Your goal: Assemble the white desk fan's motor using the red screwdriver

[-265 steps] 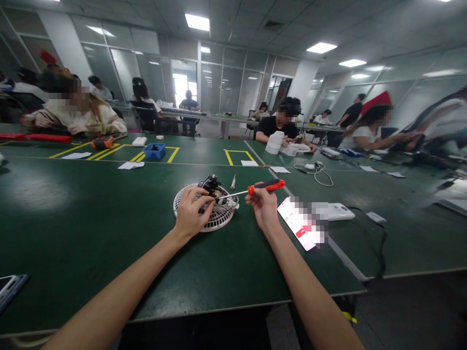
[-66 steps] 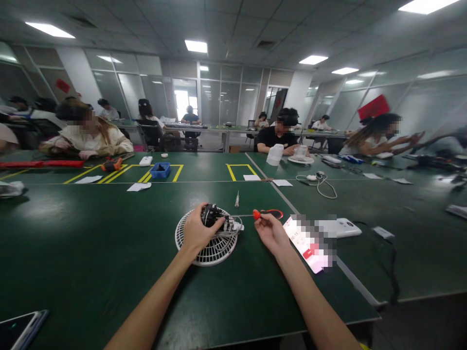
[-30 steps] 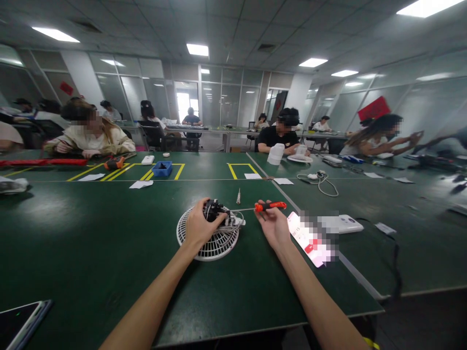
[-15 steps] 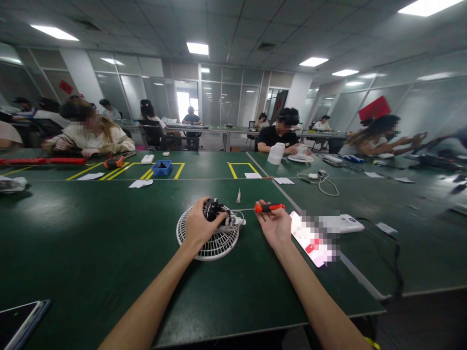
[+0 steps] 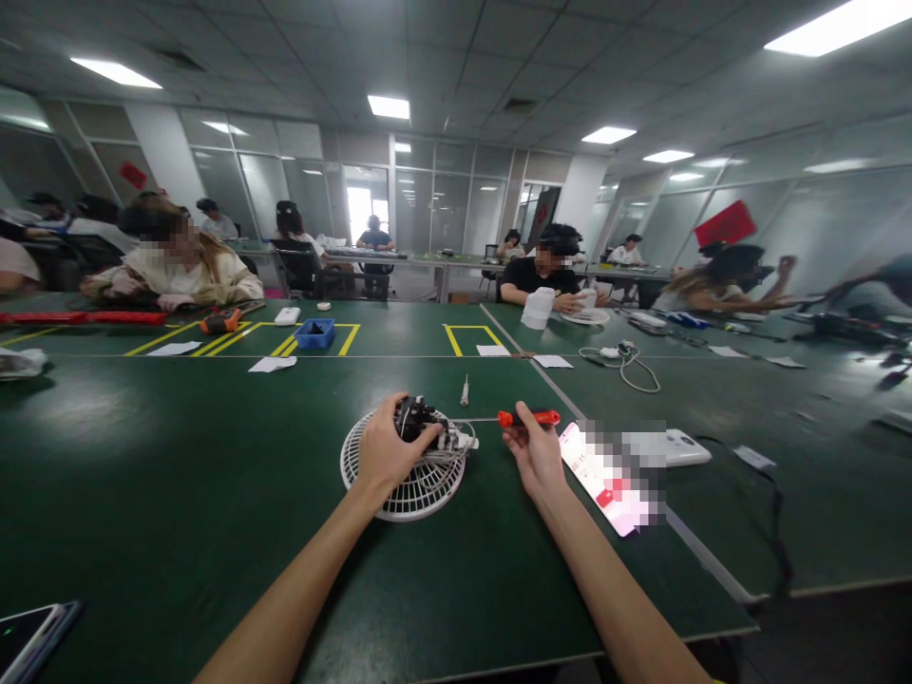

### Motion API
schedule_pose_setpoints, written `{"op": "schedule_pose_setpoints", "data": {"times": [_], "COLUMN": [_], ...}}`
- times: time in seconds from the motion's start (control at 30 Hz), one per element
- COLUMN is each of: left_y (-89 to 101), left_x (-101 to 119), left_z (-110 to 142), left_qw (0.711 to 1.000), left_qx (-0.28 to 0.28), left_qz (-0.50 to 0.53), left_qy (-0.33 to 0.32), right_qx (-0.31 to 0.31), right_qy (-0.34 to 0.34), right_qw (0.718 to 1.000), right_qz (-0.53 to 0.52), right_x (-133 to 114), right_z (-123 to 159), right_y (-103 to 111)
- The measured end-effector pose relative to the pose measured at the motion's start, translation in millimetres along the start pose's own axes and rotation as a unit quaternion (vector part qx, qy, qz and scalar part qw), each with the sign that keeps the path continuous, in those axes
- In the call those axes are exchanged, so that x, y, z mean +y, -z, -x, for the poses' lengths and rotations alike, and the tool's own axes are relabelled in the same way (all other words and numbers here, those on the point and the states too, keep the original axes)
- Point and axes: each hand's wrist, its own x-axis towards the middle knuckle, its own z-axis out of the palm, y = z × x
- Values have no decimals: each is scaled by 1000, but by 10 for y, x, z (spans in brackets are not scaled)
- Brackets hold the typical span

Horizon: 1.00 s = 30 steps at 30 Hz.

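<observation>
My left hand (image 5: 390, 445) is closed around a black motor unit (image 5: 419, 418) that sits on a round white fan grille (image 5: 417, 502). Pale wires (image 5: 448, 454) bunch at the unit's right side. In my right hand (image 5: 536, 448) is a screwdriver (image 5: 528, 418) with a red and black handle, gripped between thumb and fingers. Its thin shaft lies level and points left, the tip reaching the right side of the motor unit; exact contact cannot be made out. A small slim tool with a pale handle (image 5: 465, 391) lies just beyond, on the green table.
A lit phone (image 5: 602, 480) lies right of my right hand, beside a white device (image 5: 684, 448). Farther back are a blue bin (image 5: 314, 332), paper slips (image 5: 491, 351) and a coiled white cable (image 5: 641, 375). Another phone (image 5: 32, 638) is at lower left. Co-workers sit across the table.
My right hand has turned over the screwdriver handle, from palm-up loose fingers to a grip with the thumb on top. My left hand keeps its hold on the motor unit.
</observation>
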Motion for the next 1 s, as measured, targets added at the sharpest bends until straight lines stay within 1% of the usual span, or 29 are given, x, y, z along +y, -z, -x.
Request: {"op": "schedule_pose_setpoints", "data": {"times": [0.1,0.2,0.3,0.4,0.47,0.53,0.6,0.7,0.8,0.87,1.0], "left_y": [-3,-12,-17,-15,-11,-7,-6,-12,-21,-22,-13], "left_x": [-15,-38,-54,-57,-49,-38,-29,-32,-49,-60,-67], "left_z": [-1,3,9,10,10,8,5,-2,-8,-9,-4], "left_qw": [1000,1000,1000,1000,1000,1000,1000,1000,1000,1000,1000], "left_qx": [2,7,9,8,7,5,3,3,4,4,2], "left_qz": [-1,4,7,8,9,7,6,7,6,5,8], "left_qy": [-6,-13,-15,-18,-17,-13,-9,-9,-19,-26,-27], "right_qx": [-9,-28,-31,-10,-7,-4,1,-4,-19,-18,-5], "right_qy": [-45,-66,-59,-30,-13,-12,-29,-55,-58,-53,-32], "right_qw": [998,993,995,999,1000,999,999,998,997,997,999], "right_qz": [-48,-91,-74,-24,10,33,32,-14,-56,-56,-13], "right_x": [-5,-8,3,23,34,41,41,26,9,11,53], "right_z": [-22,-42,-36,-15,-5,-1,-2,-6,-14,-20,-12], "right_y": [28,40,21,1,3,14,28,41,34,21,2]}}
